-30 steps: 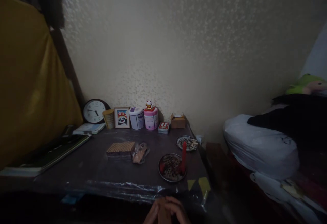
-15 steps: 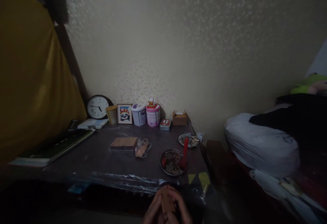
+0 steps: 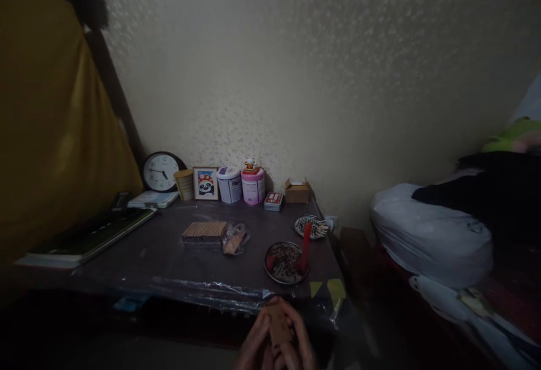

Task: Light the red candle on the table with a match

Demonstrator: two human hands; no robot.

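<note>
- Head camera view, and yeah, it's pretty dim: both hands are in front of the worktop's (image 3: 177, 266) near edge, low in the frame.
- Left hand (image 3: 256, 337) is curled along the left side of a small brown block (image 3: 278, 325), fingers closed in on it. Right hand (image 3: 301, 336) wraps the other side, also closed on it. So it's pinched between the two, probably because a two-sided grip steadies something that small. Can't really tell which fingertips bear the load.
- Block sits tilted, far end toward the worktop, top face showing. My guess is that angle keeps it easy to see.
- Nearest stuff past the hands: a round dish (image 3: 282, 281) full of little bits too small to make out, with a red candle (image 3: 305, 246) standing at its right side. Dish probably catches mess.
- Behind that, a second dish (image 3: 301, 224) with pale sticks (image 3: 322, 227) poking over its right rim, bunched that way so they're easy to grab, I'd guess.
- Left of the dishes: a striped brown stack (image 3: 205, 231) with a crumpled clear bag (image 3: 235, 239) just beside it.
- Clock (image 3: 162, 172), picture frame (image 3: 205, 184) and two tubs (image 3: 253, 188) line up by the wall, likely to leave the front roomy.
</note>
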